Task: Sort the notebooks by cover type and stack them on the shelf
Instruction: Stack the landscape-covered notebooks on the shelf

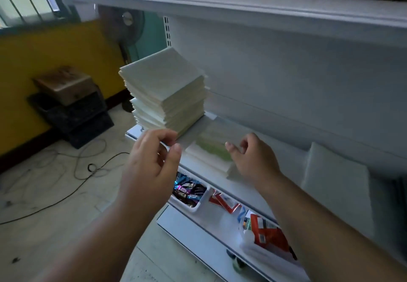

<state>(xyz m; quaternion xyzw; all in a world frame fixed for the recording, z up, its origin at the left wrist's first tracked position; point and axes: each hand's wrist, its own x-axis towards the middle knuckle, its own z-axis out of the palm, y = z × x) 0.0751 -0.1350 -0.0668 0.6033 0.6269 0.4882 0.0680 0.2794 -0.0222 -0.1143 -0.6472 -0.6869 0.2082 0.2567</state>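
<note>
A tall stack of pale cream notebooks (pixel 167 92) stands at the left end of the white shelf (pixel 275 147). To its right lies a low pile of notebooks (pixel 211 153) whose top cover shows green. Just above that pile a motion-blurred grey notebook (pixel 211 131) hangs between my hands. My left hand (pixel 149 160) pinches its left corner with thumb and fingers. My right hand (pixel 251 156) curls at its right edge. Another pale pile of notebooks (pixel 337 185) sits farther right on the shelf.
An upper shelf (pixel 220 2) carries cardboard boxes overhead. The lower shelf holds a white tray of wrapped candy (pixel 189 191) and red packets (pixel 268 233). On the floor to the left are black crates (pixel 72 110), loose cables (pixel 88 167) and a standing fan (pixel 125 28).
</note>
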